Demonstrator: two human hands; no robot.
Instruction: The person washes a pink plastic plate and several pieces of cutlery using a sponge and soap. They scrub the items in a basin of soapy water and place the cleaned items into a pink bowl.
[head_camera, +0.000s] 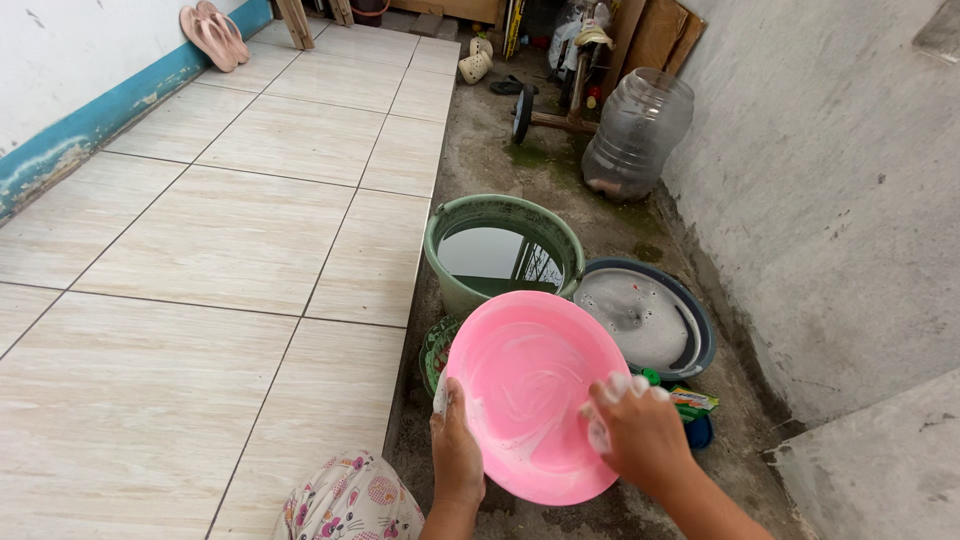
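A round pink plastic basin (525, 385), smeared with white soap suds, is tilted up toward me. My left hand (456, 450) grips its lower left rim. My right hand (635, 428), covered in foam, presses on the basin's right inner side, with a bit of green showing at the fingertips; whether it holds a sponge I cannot tell. Both hands are over the bare concrete strip beside the tiled floor.
A green bucket (448, 275) of dark water stands just beyond the basin. A dark basin (703, 325) of soapy water sits to its right. A large clear water jug (636, 135) stands farther back by the grey wall. Beige tiles (200, 300) spread left; pink sandals (213, 35) lie far off.
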